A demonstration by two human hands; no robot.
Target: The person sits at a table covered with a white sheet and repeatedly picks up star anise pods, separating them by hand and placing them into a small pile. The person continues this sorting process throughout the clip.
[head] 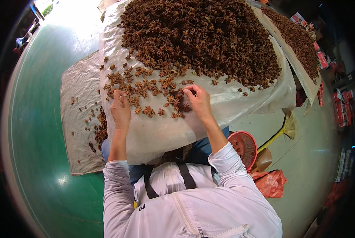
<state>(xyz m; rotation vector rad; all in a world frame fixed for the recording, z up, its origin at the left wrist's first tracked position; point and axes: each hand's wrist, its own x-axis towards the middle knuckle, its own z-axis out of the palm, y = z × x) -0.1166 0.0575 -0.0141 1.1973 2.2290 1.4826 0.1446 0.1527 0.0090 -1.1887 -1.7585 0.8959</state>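
Observation:
A large heap of dried star anise (195,35) covers the far part of a pale plastic sheet (165,134) in front of me. Loose star anise pods (144,86) lie scattered between the heap and my hands. My left hand (121,108) is at the sheet's left side, its fingers curled in beside the scattered pods. Whether something is inside those fingers is hidden. On the right, thumb and forefinger of my right hand (199,101) pinch together at a single star anise (180,91), just above the sheet.
Lower on the left, another sheet (76,142) carries a small pile of star anise (101,128). To my right stand a red plastic basket (251,142), a broom (289,128) and a red plastic bag (272,183). More star anise (296,38) lies spread at the far right.

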